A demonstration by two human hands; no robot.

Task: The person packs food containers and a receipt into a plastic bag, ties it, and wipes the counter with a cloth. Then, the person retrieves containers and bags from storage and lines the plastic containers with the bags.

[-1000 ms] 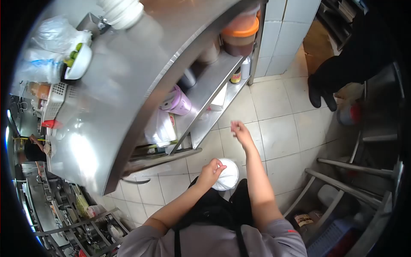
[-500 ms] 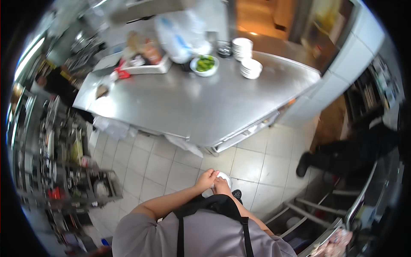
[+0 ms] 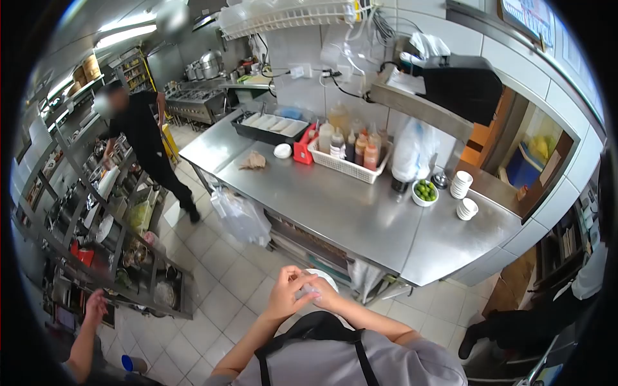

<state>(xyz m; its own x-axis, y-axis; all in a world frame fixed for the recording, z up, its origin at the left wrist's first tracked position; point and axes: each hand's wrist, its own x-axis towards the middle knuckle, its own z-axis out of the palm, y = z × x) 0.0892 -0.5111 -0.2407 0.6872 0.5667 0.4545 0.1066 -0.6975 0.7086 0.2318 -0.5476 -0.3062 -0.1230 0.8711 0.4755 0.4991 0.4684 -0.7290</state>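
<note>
My left hand (image 3: 284, 294) is raised in front of me, its fingers bent and pinched together. Something small, pale and translucent shows between the two hands, but I cannot tell what it is. My right hand (image 3: 328, 296) is curled beside it, fingertips meeting those of the left. A round white dish (image 3: 327, 277) shows just beyond the right hand, which holds it. The hands hide much of the dish. Both hands are over the floor, short of the steel counter's front edge.
The steel counter (image 3: 302, 212) carries a white basket (image 3: 360, 170) of sauce bottles, a bowl of green limes (image 3: 425, 192) and stacked white cups (image 3: 467, 209). A plastic bag (image 3: 241, 215) hangs at its front. People stand left (image 3: 149, 135) and right (image 3: 541, 325); another person's hand (image 3: 95, 307) shows lower left.
My view has swung left and up, showing more of the counter and the kitchen behind. The dish has stayed with my hands. My left fingers are more raised and bent over the right hand.
</note>
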